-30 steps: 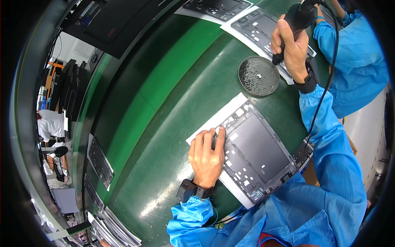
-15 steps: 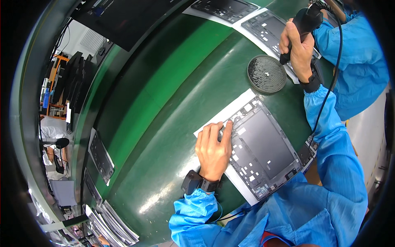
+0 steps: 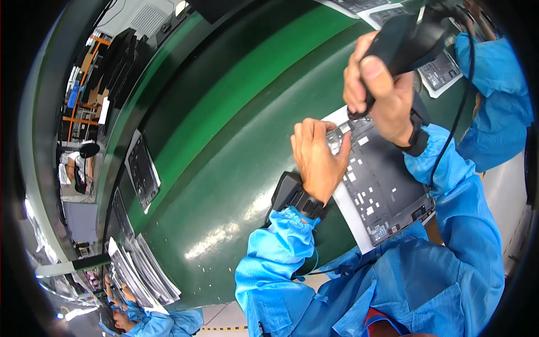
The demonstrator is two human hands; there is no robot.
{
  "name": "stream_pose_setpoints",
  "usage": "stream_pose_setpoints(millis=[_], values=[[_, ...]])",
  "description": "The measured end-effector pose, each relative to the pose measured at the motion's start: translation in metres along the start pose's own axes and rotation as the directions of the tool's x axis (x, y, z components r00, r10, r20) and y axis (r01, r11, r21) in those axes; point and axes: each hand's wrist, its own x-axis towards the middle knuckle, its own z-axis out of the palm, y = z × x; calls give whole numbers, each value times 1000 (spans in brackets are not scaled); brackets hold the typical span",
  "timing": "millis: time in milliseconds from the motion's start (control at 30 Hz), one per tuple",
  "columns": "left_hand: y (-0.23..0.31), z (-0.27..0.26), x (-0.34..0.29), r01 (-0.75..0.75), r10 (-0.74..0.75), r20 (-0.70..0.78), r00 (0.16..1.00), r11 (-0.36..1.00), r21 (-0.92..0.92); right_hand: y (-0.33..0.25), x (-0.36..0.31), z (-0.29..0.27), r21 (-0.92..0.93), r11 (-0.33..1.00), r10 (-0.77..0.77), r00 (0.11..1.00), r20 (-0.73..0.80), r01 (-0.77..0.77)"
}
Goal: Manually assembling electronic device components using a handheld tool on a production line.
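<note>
On a white sheet [image 3: 356, 229] at the table's near edge lies a dark grey laptop casing panel [image 3: 387, 177], dotted with small white patches. My left hand [image 3: 318, 160] rests at its far left corner, thumb apart from the bent fingers, touching the panel and gripping nothing visible. My right hand [image 3: 387, 104] is wrapped round a black corded electric screwdriver [image 3: 401, 45], its lower end pointing down at the panel's far edge. The hand and tool hide that part of the panel, so whether the tip touches a screw cannot be seen.
More panels on white sheets lie at the far edge and at right [image 3: 441, 73], near a co-worker's blue sleeve [image 3: 474, 64]. A black cord [image 3: 457, 123] hangs along my right arm. At left are a stack of sheets [image 3: 147, 269] and another panel [image 3: 141, 171].
My right hand has brought the screwdriver from beside the round screw dish down and left over the panel. My left hand has shifted to the panel's far corner. The view has turned somewhat.
</note>
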Motion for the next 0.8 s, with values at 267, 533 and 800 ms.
stream_pose_setpoints(millis=[267, 533, 800], values=[[-2, 2, 1, 4, -5, -14, 1000, 999, -48, 23, -12, 16, 24, 996, 83, 996, 26, -84], [-2, 2, 2, 3, -3, -12, 1000, 998, -56, 25, -12, 15, -38, 997, 69, 996, 62, -67], [-1, 1, 2, -1, 0, -9, 1000, 999, -52, 26, -12, 15, -33, 997, 67, 996, 60, -65]])
